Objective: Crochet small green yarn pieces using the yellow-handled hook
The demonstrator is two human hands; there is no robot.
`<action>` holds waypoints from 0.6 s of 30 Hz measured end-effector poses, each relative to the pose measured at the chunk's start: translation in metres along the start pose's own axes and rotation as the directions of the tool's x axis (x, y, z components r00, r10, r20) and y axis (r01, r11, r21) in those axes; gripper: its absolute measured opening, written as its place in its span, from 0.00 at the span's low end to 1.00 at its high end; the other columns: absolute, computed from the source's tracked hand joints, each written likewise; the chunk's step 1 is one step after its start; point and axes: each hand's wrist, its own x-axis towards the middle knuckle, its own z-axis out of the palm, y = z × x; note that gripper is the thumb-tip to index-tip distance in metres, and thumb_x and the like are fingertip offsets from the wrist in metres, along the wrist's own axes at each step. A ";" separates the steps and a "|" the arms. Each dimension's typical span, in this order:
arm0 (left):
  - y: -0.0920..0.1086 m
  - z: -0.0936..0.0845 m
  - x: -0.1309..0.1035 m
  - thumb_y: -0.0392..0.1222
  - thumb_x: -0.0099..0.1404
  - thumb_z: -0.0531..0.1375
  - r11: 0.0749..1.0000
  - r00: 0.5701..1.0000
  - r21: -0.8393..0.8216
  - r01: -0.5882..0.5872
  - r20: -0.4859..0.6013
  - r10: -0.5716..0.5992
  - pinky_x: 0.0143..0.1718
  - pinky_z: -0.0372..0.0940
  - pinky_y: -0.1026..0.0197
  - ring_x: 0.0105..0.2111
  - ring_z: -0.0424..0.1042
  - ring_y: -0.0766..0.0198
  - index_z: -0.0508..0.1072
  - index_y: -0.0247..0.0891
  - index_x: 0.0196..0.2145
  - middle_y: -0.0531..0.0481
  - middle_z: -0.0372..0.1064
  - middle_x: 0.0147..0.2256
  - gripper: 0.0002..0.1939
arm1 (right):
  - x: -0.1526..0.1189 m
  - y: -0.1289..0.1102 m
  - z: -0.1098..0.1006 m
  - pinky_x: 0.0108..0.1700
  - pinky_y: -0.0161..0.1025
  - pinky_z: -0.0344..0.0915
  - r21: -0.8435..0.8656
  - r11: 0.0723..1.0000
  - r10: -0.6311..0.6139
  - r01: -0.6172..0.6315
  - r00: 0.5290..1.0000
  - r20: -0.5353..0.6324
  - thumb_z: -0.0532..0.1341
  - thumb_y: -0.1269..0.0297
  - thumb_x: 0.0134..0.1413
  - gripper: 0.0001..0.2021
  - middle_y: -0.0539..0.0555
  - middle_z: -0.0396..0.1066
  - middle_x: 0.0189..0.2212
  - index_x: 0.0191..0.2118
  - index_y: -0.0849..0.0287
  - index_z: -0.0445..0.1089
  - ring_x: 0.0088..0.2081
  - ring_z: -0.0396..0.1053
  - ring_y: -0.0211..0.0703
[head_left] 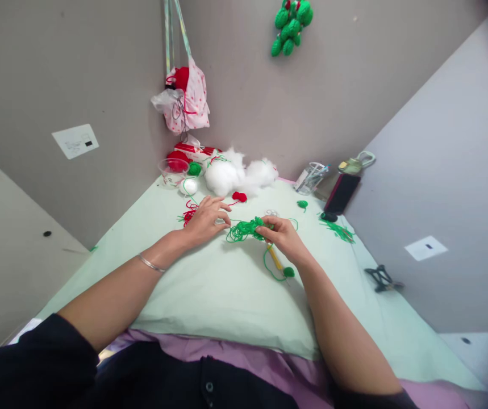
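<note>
My right hand [284, 236] pinches a loose bundle of green yarn [244, 229] between thumb and fingers, its loops hanging toward the left. Just left of the bundle is my left hand [209, 218], palm down with the fingers bent and apart. A thin green strand stretches between the bundle and the left fingertips; whether they touch it is unclear. Below the right hand lie a yellow-handled crochet hook [275, 257] and a small green knitted piece [288, 272]. Red yarn strands [190, 212] lie partly behind the left hand. Beyond the hands rests a small red piece [239, 196].
White stuffing [222, 175], a clear tub [174, 172], a green yarn ball [195, 168] and a white ball [190, 186] stand at the back. On the right are a clear cup [311, 179], a phone [342, 193], cut green strands [338, 230] and a black stand [382, 279].
</note>
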 end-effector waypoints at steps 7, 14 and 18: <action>-0.040 -0.049 0.018 0.30 0.62 0.61 0.966 0.825 -0.074 0.248 -0.506 -0.251 0.65 0.58 0.43 0.55 0.71 0.51 0.73 0.40 0.29 0.46 0.77 0.45 0.07 | 0.001 0.001 0.000 0.29 0.38 0.56 -0.054 0.997 0.051 -0.050 0.998 0.023 0.69 0.47 0.47 0.18 0.45 0.62 0.20 0.26 0.57 0.68 0.24 0.58 0.36; -0.078 -0.096 0.020 0.47 0.72 0.62 0.828 0.459 -0.329 0.453 -0.711 -0.533 0.51 0.73 0.44 0.51 0.74 0.52 0.72 0.36 0.57 0.40 0.71 0.56 0.20 | 0.002 0.004 -0.005 0.29 0.37 0.54 -0.092 0.991 0.103 -0.099 0.994 0.037 0.69 0.49 0.45 0.16 0.45 0.63 0.19 0.27 0.58 0.71 0.23 0.57 0.35; -0.080 -0.097 0.021 0.47 0.72 0.62 0.794 0.470 -0.393 0.463 -0.651 -0.596 0.49 0.74 0.45 0.49 0.75 0.53 0.72 0.36 0.57 0.41 0.72 0.54 0.19 | 0.005 0.012 -0.014 0.29 0.37 0.53 -0.081 0.990 0.116 -0.117 0.993 -0.018 0.70 0.49 0.43 0.17 0.45 0.62 0.18 0.27 0.58 0.71 0.23 0.56 0.36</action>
